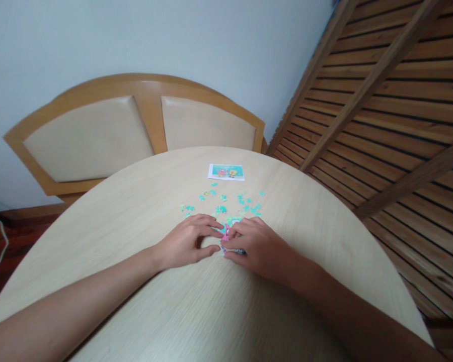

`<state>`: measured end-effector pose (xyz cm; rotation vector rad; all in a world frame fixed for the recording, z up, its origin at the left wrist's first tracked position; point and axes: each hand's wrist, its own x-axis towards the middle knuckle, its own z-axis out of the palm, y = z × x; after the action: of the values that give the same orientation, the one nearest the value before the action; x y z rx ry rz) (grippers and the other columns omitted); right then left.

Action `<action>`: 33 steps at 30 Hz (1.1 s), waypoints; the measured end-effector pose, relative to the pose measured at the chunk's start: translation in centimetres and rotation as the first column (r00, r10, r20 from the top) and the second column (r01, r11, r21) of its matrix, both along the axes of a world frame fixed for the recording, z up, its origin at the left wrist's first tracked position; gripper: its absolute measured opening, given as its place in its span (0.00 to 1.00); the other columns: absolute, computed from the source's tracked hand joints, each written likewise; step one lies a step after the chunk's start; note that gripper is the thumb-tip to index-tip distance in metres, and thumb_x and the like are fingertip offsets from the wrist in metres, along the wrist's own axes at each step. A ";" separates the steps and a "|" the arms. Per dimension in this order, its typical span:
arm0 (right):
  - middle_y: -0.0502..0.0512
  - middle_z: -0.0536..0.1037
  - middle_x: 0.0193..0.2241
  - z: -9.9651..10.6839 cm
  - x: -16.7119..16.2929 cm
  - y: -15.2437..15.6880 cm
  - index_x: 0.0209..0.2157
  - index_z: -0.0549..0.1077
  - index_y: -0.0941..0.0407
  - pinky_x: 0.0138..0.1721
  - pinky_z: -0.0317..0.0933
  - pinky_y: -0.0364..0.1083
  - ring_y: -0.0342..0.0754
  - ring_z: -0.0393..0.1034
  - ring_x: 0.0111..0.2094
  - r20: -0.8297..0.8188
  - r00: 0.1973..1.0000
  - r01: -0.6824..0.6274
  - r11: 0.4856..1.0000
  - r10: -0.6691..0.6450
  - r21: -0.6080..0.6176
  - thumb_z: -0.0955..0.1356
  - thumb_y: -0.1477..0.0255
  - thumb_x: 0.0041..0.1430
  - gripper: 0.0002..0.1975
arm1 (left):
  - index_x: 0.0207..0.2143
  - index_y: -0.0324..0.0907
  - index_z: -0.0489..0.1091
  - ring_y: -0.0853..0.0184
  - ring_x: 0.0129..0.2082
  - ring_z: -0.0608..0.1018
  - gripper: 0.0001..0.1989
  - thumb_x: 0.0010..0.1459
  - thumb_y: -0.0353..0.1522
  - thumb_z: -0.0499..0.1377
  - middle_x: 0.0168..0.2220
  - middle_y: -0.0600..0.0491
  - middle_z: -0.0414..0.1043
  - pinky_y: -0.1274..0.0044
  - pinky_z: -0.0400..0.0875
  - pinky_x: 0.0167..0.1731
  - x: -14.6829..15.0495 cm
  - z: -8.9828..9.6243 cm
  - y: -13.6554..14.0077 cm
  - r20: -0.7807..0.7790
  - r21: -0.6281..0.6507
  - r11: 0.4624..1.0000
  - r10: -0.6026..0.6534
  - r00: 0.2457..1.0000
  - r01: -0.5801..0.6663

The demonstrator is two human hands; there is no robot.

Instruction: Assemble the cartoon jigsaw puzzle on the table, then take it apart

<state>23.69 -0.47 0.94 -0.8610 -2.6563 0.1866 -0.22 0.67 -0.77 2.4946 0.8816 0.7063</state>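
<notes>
A partly joined jigsaw puzzle point(234, 220) lies flat on the table between my hands, its teal and pink print showing around my fingers. My left hand point(191, 239) rests at the puzzle's left edge, thumb and fingers apart, fingertips near a pink part point(225, 231). Over the puzzle's right side, my right hand point(254, 246) has its fingers bent and drawn together on a jigsaw piece. That hand covers much of the joined part, and the piece's outline is mostly hidden.
Several loose teal jigsaw pieces point(221, 209) are scattered beyond my hands. A picture card point(226, 172) with a pink and a yellow cartoon figure lies farther back on the round table point(143, 196). Past its far edge stands a padded wooden headboard point(147, 100); slatted wood point(392, 100) rises at right.
</notes>
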 end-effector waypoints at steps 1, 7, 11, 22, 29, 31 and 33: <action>0.53 0.80 0.39 0.0 0.0 -0.1 0.39 0.79 0.53 0.45 0.55 0.51 0.51 0.72 0.43 0.011 1.000 -0.003 1.000 0.003 0.015 0.73 0.67 0.62 0.06 | 0.48 0.49 0.77 0.57 0.55 0.74 0.13 0.60 0.36 0.65 0.52 0.50 0.77 0.61 0.66 0.57 0.0 0.0 0.0 0.000 0.002 1.000 0.000 1.000 0.000; 0.54 0.80 0.40 0.4 -0.2 -0.4 0.39 0.79 0.54 0.45 0.56 0.52 0.52 0.71 0.43 0.071 0.997 -0.011 0.998 0.007 0.065 0.72 0.68 0.63 0.06 | 0.47 0.48 0.77 0.57 0.55 0.74 0.12 0.61 0.35 0.64 0.52 0.49 0.76 0.61 0.66 0.57 0.0 0.0 0.0 -0.012 0.007 1.000 -0.003 1.000 0.003; 0.55 0.80 0.40 0.6 -0.3 -0.5 0.39 0.79 0.55 0.45 0.56 0.52 0.52 0.71 0.43 0.088 0.996 -0.010 0.997 0.004 0.074 0.72 0.68 0.63 0.05 | 0.47 0.47 0.76 0.58 0.54 0.74 0.11 0.62 0.35 0.63 0.51 0.49 0.76 0.62 0.67 0.56 0.1 0.2 0.0 0.004 0.006 1.000 -0.013 1.000 0.013; 0.54 0.79 0.39 0.3 0.0 0.0 0.37 0.79 0.54 0.43 0.56 0.50 0.51 0.70 0.42 0.096 0.995 -0.027 0.999 0.023 0.035 0.73 0.67 0.62 0.05 | 0.59 0.43 0.68 0.54 0.60 0.70 0.21 0.65 0.36 0.57 0.61 0.43 0.69 0.59 0.64 0.61 -0.6 -0.3 1.2 -0.054 0.170 0.962 0.223 0.973 -0.211; 0.54 0.79 0.38 0.5 -0.2 0.0 0.36 0.79 0.55 0.42 0.56 0.50 0.50 0.71 0.41 0.102 0.995 -0.026 0.999 0.022 0.039 0.71 0.70 0.63 0.05 | 0.64 0.37 0.62 0.50 0.67 0.62 0.31 0.69 0.48 0.50 0.66 0.40 0.61 0.56 0.57 0.65 -1.3 -1.1 2.4 -0.274 0.220 0.907 0.411 0.869 -0.359; 0.54 0.79 0.38 0.5 -0.3 -0.1 0.36 0.80 0.55 0.41 0.56 0.50 0.50 0.71 0.42 0.110 0.994 -0.027 0.999 0.023 0.031 0.71 0.70 0.63 0.05 | 0.64 0.37 0.62 0.49 0.68 0.61 0.31 0.70 0.48 0.47 0.67 0.40 0.60 0.55 0.57 0.64 -1.4 -1.1 2.7 -0.310 0.235 0.883 0.464 0.830 -0.405; 0.54 0.79 0.38 0.6 -0.3 -0.1 0.38 0.80 0.56 0.42 0.56 0.50 0.50 0.71 0.42 0.119 0.993 -0.021 1.000 0.019 0.017 0.71 0.70 0.64 0.05 | 0.65 0.36 0.61 0.48 0.69 0.58 0.32 0.69 0.49 0.47 0.68 0.39 0.58 0.55 0.56 0.65 -1.7 -1.0 3.1 -0.333 0.257 0.872 0.485 0.809 -0.417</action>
<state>23.40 -0.61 1.58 -0.8655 -2.7734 0.1191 -1.93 3.80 -1.79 2.6467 1.6715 0.4360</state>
